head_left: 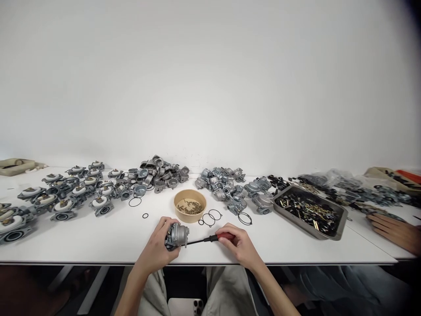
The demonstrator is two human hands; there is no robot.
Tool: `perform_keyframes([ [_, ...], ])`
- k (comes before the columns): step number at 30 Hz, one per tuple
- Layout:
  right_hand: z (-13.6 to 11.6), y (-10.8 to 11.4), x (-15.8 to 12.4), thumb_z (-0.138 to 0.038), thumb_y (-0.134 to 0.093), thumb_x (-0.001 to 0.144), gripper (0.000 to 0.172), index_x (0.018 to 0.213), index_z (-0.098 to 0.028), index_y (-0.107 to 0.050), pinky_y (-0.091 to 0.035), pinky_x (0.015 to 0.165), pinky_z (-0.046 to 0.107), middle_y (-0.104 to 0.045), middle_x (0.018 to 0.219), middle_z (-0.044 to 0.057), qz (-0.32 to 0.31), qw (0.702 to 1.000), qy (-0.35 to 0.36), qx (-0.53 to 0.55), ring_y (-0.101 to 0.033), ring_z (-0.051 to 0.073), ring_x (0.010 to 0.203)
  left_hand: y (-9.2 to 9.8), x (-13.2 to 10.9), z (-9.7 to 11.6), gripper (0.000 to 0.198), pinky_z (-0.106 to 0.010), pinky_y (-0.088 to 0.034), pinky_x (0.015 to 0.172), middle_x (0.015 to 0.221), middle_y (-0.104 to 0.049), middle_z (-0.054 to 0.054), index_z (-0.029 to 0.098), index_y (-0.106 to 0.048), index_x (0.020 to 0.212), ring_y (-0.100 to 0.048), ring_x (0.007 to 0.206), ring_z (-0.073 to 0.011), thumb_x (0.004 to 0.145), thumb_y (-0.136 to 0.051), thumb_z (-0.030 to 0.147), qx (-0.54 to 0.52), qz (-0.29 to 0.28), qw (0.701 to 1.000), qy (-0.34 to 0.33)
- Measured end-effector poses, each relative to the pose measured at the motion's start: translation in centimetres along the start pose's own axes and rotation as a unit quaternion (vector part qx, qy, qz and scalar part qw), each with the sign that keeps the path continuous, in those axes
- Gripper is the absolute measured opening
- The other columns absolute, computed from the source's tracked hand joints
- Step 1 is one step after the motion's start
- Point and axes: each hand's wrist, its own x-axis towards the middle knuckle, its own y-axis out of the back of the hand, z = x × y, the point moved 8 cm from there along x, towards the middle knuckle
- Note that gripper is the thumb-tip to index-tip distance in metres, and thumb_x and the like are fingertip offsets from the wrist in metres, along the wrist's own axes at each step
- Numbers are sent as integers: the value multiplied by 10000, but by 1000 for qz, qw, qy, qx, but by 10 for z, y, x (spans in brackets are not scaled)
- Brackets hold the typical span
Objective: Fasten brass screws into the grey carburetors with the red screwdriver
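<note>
Near the table's front edge, my left hand (160, 243) is closed around a grey metal carburetor (178, 235), its rounded bowl facing right. My right hand (239, 245) grips the red handle of a screwdriver (226, 237). The dark shaft points left, and its tip reaches the lower edge of the carburetor bowl; whether it sits in a screw is too small to tell. Just behind my hands stands a round tan bowl (190, 206) with many small brass screws in it. Black rubber rings (215, 214) lie to the right of that bowl.
Carburetor bodies with white floats (79, 190) cover the left side. Loose metal bowls (161, 171) and more carburetors (223, 184) are piled at the back. On the right sits a metal tray (309, 210) of small black and brass parts. Another person's hand (394, 232) rests at far right.
</note>
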Motion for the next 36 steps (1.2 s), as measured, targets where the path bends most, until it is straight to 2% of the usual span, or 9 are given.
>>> perform_keyframes([
  [9,-3,-2,2,-464,-697,926,311,959,-172,-798,-490,699,315,-730,893,97,3,1000,-9,3,-650,220,780,0,-1,-3,501,-373,-498,989,1260,-524,-85,272,-496,1281,-586,1162,-269,823,-616,109,8,4,1000,-5],
  [14,4,-7,2,-508,-727,897,353,956,-162,-765,-468,573,288,-692,755,56,8,997,-39,67,-588,166,598,2,0,0,466,-396,-500,997,1262,-538,-104,265,-508,1283,-585,1171,-293,852,-650,160,15,3,1000,-7],
  [18,8,-6,3,-474,-788,864,330,952,-156,-775,-492,565,280,-706,777,63,5,991,-45,128,-628,171,613,2,-1,-5,418,-398,-507,997,1279,-541,-101,280,-532,1285,-593,1163,-295,900,-693,269,-7,-3,1000,14],
  [21,15,5,5,-444,-810,857,298,907,-151,-784,-475,545,272,-683,710,47,35,986,-29,162,-599,154,569,0,-3,-10,429,-389,-514,991,1302,-525,-96,297,-541,1300,-596,1167,-291,903,-703,282,-11,-2,1000,28],
  [24,23,19,4,-498,-757,894,333,908,-166,-755,-429,501,258,-598,607,4,90,980,-9,179,-546,144,532,0,-5,-12,434,-392,-508,1007,1318,-501,-95,308,-539,1310,-583,1196,-290,908,-698,276,-8,5,1000,26],
  [27,24,23,2,-496,-739,913,322,960,-178,-755,-461,527,269,-625,674,20,111,976,9,185,-584,159,583,-1,-6,-12,431,-413,-486,1044,1331,-475,-94,318,-533,1316,-554,1242,-295,918,-694,279,-8,5,1000,22],
  [32,9,13,1,-401,-764,917,232,1000,-189,-805,-539,588,289,-715,946,91,83,982,29,168,-680,178,669,-2,-8,-13,445,-436,-479,1058,1363,-445,-101,325,-542,1313,-513,1301,-317,905,-708,264,-7,-2,1000,29],
  [36,2,10,2,-379,-752,930,208,1011,-198,-814,-562,585,280,-727,978,100,71,985,38,154,-713,187,687,-3,-9,-12,460,-456,-464,1090,1385,-430,-106,329,-555,1312,-467,1355,-331,892,-721,242,-7,-7,1000,25],
])
